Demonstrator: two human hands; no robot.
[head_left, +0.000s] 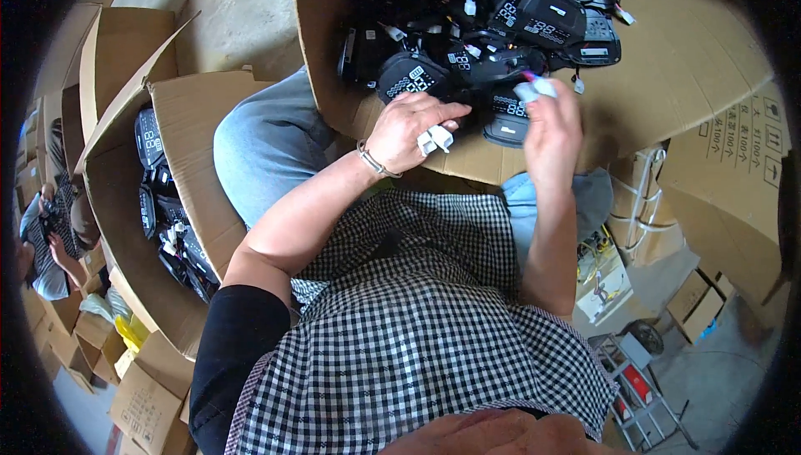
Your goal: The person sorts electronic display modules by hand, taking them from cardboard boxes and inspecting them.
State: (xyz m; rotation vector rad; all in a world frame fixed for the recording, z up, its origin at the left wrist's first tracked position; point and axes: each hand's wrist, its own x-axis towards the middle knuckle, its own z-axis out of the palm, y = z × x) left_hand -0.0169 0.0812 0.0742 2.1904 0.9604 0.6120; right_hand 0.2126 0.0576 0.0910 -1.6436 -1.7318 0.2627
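Left hand (405, 131), mid-frame, curls round a small white plastic piece (435, 140); the blurred right hand (552, 134) pinches a whitish plug-like piece (539, 88) beside a rounded black plastic display unit (505, 128) in the upper-centre brown cardboard box (676, 55). Connector handling seems the step under way; the next move calls for steady fingertips.

Left hand (409, 131) back up, index finger (450, 111) stretched toward the right hand (553, 131); behind that grip, the left forearm (313, 215) slants away to a bent elbow (265, 265)! Right hand slightly blurred, fingers bent, the right forearm (552, 234) almost straight below its grip. How tightly either closes, can't tell!
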